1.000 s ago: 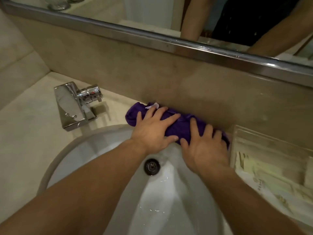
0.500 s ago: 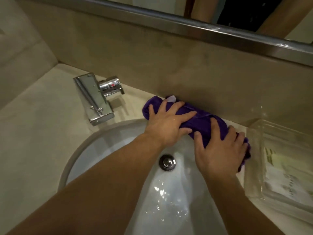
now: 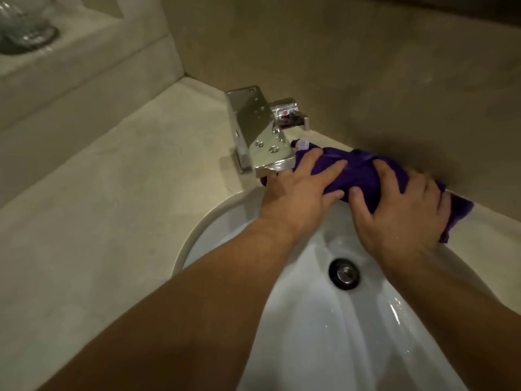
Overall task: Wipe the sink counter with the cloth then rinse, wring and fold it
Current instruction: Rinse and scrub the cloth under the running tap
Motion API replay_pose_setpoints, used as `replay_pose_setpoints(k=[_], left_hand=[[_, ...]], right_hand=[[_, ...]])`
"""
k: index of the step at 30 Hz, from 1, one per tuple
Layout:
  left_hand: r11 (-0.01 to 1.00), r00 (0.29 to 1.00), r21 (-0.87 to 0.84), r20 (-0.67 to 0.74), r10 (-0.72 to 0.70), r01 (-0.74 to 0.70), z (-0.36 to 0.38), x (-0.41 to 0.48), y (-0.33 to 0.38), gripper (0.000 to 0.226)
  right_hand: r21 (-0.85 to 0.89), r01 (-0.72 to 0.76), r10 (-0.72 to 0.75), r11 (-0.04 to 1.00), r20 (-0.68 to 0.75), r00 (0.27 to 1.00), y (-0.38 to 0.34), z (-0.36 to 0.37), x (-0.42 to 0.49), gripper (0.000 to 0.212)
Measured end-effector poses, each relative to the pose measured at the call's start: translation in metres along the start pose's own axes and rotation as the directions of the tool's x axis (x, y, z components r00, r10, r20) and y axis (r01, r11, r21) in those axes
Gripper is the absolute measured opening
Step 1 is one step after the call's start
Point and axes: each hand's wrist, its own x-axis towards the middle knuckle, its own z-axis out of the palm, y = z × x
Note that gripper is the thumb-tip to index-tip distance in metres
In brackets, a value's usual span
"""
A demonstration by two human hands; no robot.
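**Hands.** Both forearms reach forward across the basin. The left hand (image 3: 301, 190) lies palm-down on the left end of the cloth (image 3: 358, 170), with its fingers straight and spread. Its outer fingers pass beneath the faucet (image 3: 253, 131) spout and are partly hidden. The right hand (image 3: 403, 210) presses the right end, with its fingers spread and lightly bent over the bunched fabric and the thumb set against the near edge.

**Cloth.** It is purple and bunched into a long roll. It lies on the narrow strip of counter (image 3: 112, 207) between the sink (image 3: 214, 218) rim and the foot of the back wall (image 3: 366, 66), just right of the faucet.

**Surroundings.** The counter is beige stone and the basin is white with water streaks. The drain (image 3: 344, 273) sits below the right wrist. A raised ledge (image 3: 70, 60) at upper left carries a blurred glass (image 3: 25, 24).
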Motion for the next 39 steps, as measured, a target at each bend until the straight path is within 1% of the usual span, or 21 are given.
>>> replay_pose_setpoints(k=[3,7,10,13,17,20,22,24,26,28,30,31,32,33,34,35,36,37,38,39], left_hand=[[1.000,0.996,0.006,-0.088,0.008,-0.008,0.006,-0.006,-0.014,0.054],[0.994,0.987,0.071,-0.134,0.088,-0.079,0.002,-0.024,-0.034,0.056],[0.983,0.976,0.119,-0.152,0.154,-0.136,-0.004,-0.041,-0.054,0.054],[0.982,0.971,0.130,-0.178,0.159,-0.137,-0.011,-0.057,-0.072,0.052],[0.993,0.977,0.086,-0.190,0.099,-0.084,-0.023,-0.079,-0.089,0.051],[1.000,0.984,0.005,-0.179,0.004,-0.003,-0.037,-0.093,-0.107,0.053],[0.998,0.984,-0.055,-0.176,-0.027,0.018,-0.049,-0.100,-0.116,0.049],[0.992,0.983,-0.119,-0.178,-0.053,0.032,-0.060,-0.109,-0.121,0.047],[0.976,0.980,-0.198,-0.153,-0.126,0.094,-0.066,-0.117,-0.126,0.046],[0.934,0.970,-0.320,-0.123,-0.209,0.161,-0.070,-0.125,-0.131,0.045],[0.864,0.954,-0.461,-0.109,-0.280,0.202,-0.078,-0.132,-0.135,0.042],[0.804,0.943,-0.550,-0.081,-0.323,0.229,-0.082,-0.135,-0.135,0.040],[0.718,0.931,-0.649,-0.039,-0.362,0.252,-0.086,-0.138,-0.136,0.039],[0.603,0.920,-0.754,0.005,-0.392,0.261,-0.090,-0.141,-0.134,0.039],[0.457,0.910,-0.853,0.049,-0.411,0.252,-0.093,-0.144,-0.130,0.038],[0.305,0.903,-0.924,0.089,-0.420,0.233,-0.094,-0.145,-0.123,0.038],[0.171,0.900,-0.964,0.116,-0.421,0.204,-0.094,-0.144,-0.113,0.038],[0.057,0.895,-0.982,0.139,-0.423,0.180,-0.092,-0.142,-0.101,0.038],[-0.038,0.889,-0.986,0.163,-0.428,0.162,-0.087,-0.139,-0.090,0.037],[-0.095,0.880,-0.983,0.186,-0.436,0.160,-0.081,-0.135,-0.080,0.036]], right_hand=[[0.015,0.083,-0.082,0.996,-0.021,0.996,-0.009,0.006,0.001,0.068],[0.063,0.235,-0.234,0.970,-0.025,0.972,-0.017,0.010,0.001,0.065],[0.098,0.332,-0.336,0.938,0.019,0.942,-0.029,0.013,-0.004,0.065],[0.132,0.386,-0.396,0.913,0.054,0.917,-0.048,0.016,-0.010,0.064],[0.181,0.441,-0.462,0.879,0.096,0.882,-0.075,0.020,-0.018,0.062],[0.223,0.448,-0.484,0.866,0.146,0.863,-0.102,0.021,-0.024,0.062],[0.268,0.439,-0.487,0.858,0.151,0.860,-0.118,0.020,-0.031,0.060],[0.310,0.430,-0.493,0.848,0.163,0.855,-0.128,0.020,-0.039,0.058],[0.351,0.429,-0.508,0.832,0.177,0.843,-0.136,0.020,-0.047,0.057],[0.431,0.409,-0.523,0.804,0.185,0.832,-0.145,0.016,-0.055,0.056],[0.554,0.317,-0.507,0.770,0.229,0.831,-0.156,0.008,-0.064,0.053],[0.623,0.244,-0.493,0.743,0.263,0.829,-0.159,0.004,-0.069,0.050],[0.688,0.166,-0.475,0.706,0.286,0.832,-0.161,-0.001,-0.074,0.046],[0.753,0.067,-0.444,0.655,0.311,0.840,-0.162,-0.007,-0.079,0.041],[0.803,-0.069,-0.389,0.592,0.359,0.848,-0.163,-0.012,-0.083,0.038],[0.832,-0.231,-0.322,0.505,0.430,0.843,-0.165,-0.020,-0.085,0.036],[0.835,-0.397,-0.270,0.382,0.511,0.816,-0.165,-0.024,-0.085,0.035],[0.808,-0.532,-0.245,0.254,0.586,0.772,-0.161,-0.026,-0.085,0.036],[0.769,-0.621,-0.250,0.153,0.638,0.729,-0.154,-0.028,-0.084,0.038],[0.735,-0.668,-0.264,0.120,0.672,0.692,-0.144,-0.031,-0.082,0.037]])
